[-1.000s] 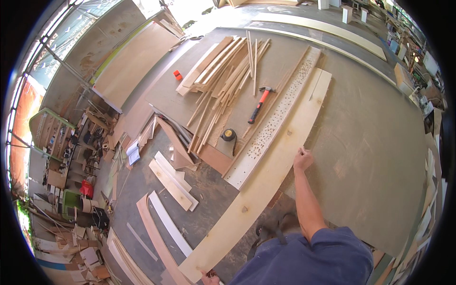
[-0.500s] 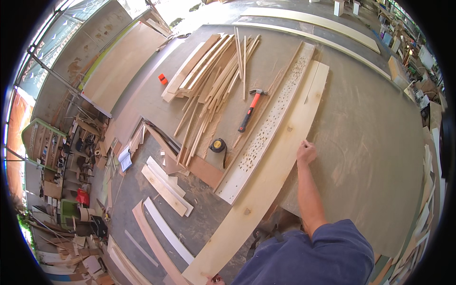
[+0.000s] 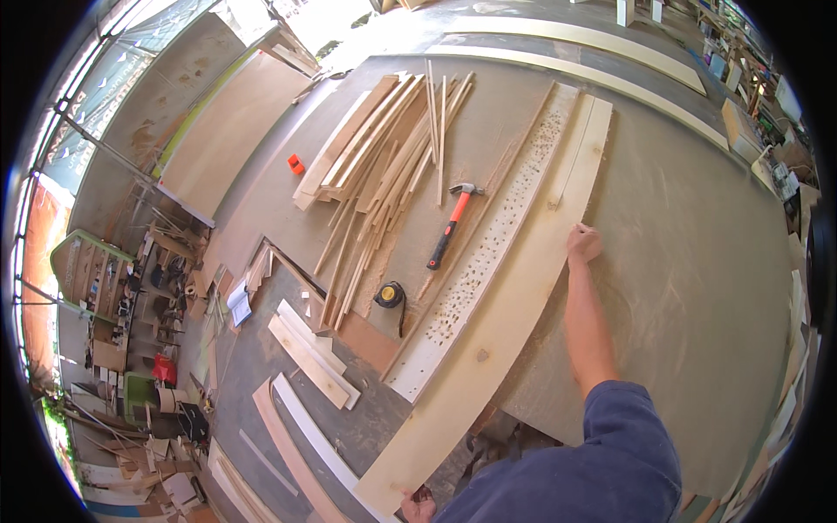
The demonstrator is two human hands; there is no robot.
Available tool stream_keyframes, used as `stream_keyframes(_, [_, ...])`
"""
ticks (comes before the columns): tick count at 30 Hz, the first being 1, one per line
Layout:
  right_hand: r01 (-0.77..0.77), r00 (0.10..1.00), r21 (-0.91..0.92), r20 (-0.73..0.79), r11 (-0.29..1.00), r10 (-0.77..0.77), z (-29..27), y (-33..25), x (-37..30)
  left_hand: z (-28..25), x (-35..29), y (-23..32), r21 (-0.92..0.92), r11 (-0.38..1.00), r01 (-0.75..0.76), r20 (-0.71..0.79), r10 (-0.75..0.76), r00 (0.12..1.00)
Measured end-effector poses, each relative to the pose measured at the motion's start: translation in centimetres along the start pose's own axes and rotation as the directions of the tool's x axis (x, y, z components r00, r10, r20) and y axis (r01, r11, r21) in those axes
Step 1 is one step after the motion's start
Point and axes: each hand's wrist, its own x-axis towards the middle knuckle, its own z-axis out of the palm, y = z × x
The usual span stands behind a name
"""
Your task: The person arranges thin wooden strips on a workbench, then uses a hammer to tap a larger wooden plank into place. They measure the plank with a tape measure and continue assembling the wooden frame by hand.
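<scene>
One long board (image 3: 482, 356) in the head view, lying partly on the big table (image 3: 689, 261) just beside a speckled white strip (image 3: 488, 260). Right hand (image 3: 584, 242) has fingers clenched on the board's right edge; left hand (image 3: 419, 506) is at the near end, can't tell its grip.

the right hand (image 3: 584, 242) grips the edge of a long pale board (image 3: 482, 356); the left hand (image 3: 418, 506) holds its near end. 1 hammer (image 3: 452, 223) and 1 tape measure (image 3: 389, 295) lie on the counter (image 3: 689, 288).
</scene>
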Motion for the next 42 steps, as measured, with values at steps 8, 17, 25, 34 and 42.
stream_keyframes(8, [0.126,0.991,0.061,0.029,0.990,-0.128,-0.3,0.8,4.5,5.7,-4.5,-3.1,-0.041,0.998,0.038,0.134,-0.033,0.991])
stream_keyframes(17, [0.157,0.963,0.179,0.189,0.971,-0.190,-8.6,3.5,-20.3,-5.9,-2.2,4.7,-0.233,0.948,-0.218,-0.036,0.216,0.976])
stream_keyframes(25, [0.071,0.993,0.300,0.069,0.951,-0.096,-9.4,6.2,-26.1,-1.7,-6.7,6.9,0.485,0.669,-0.563,0.267,0.500,0.824])
stream_keyframes(34, [0.015,0.996,0.275,0.081,0.961,-0.039,-10.5,4.4,-25.3,0.6,-5.5,7.7,0.613,0.627,-0.481,0.203,0.464,0.863])
stream_keyframes(42, [-0.015,0.995,0.196,0.097,0.981,-0.004,-8.5,3.1,-17.9,7.9,-8.4,4.7,0.699,0.573,-0.427,0.246,0.367,0.897])
